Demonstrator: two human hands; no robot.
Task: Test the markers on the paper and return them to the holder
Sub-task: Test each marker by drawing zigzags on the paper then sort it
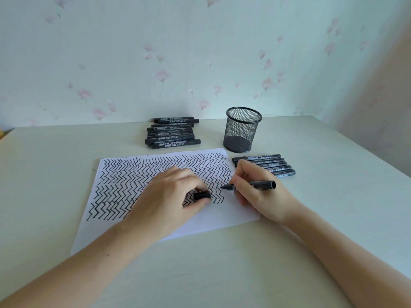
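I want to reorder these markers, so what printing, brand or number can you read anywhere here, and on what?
"700": on the label of a front marker in the pile of markers behind the paper, printed upside down to the camera.
Other label print in that pile: too small to read.
Labels on the row of markers right of the paper: blurred, unreadable.
Paper: only zigzag strokes, no words.

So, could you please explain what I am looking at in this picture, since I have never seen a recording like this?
There is no machine here. A person wears a camera on the head, so the one picture looks forward and down at their own two hands over a table. The right hand holds an uncapped marker with its tip at the paper, which is covered in black zigzags. The left hand rests on the paper and pinches the cap. Behind stands a mesh holder, seemingly empty, with one pile of markers to its left and a row near the right hand.
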